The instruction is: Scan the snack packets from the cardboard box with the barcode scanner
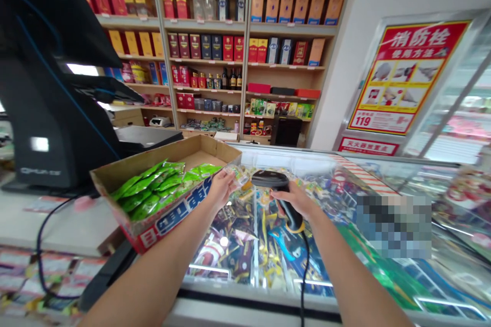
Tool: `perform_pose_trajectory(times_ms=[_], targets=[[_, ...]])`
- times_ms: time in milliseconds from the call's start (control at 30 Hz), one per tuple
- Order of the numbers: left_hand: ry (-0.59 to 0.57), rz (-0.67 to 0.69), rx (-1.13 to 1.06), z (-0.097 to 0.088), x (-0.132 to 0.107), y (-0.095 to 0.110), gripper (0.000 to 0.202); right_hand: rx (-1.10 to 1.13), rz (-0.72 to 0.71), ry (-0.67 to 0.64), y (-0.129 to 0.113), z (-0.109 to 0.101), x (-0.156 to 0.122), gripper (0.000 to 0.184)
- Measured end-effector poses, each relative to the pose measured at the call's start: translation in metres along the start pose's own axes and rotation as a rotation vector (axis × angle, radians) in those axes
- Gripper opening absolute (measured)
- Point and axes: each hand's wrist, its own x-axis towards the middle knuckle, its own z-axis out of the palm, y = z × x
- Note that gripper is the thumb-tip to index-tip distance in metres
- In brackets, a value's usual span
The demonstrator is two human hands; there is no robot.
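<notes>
Right now, the person's left hand (221, 187) is closing around a small, crinkled clear-plastic packet (237, 174), pinching it between thumb and fingers, with the packet sitting just beside the scanner's head. The right hand (293, 200) is gripping the smooth black handle of a corded barcode scanner (287, 205), whose broad, flat head is angling toward the packet and whose thin black cable (305, 271) is trailing downward. Next to the left wrist, an open corrugated cardboard box (199, 150) is holding glossy green foil packets (149, 189) lying in overlapping rows. Both hands are hovering above the glass top of a chest freezer (245, 260), and bright, shiny wrappers are crowding beneath its panes.
</notes>
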Motion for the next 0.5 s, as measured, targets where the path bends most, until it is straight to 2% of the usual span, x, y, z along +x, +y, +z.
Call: perform_pose_trajectory(times_ms=[200,367,500], targets=[[0.034,0.051,-0.015,0.0075,-0.0021,-0.0057,0.029,-0.012,0.009,-0.022,0.0044,0.0072,0.0002,0.022],[0.036,0.084,0.006,0.0081,-0.0014,-0.009,0.036,-0.046,0.037,-0.101,0.0078,0.0073,0.0034,0.023],[0.025,0.101,0.007,0.0075,-0.0002,-0.0101,0.035,-0.022,0.03,-0.097,0.0079,0.0068,0.0033,0.022]])
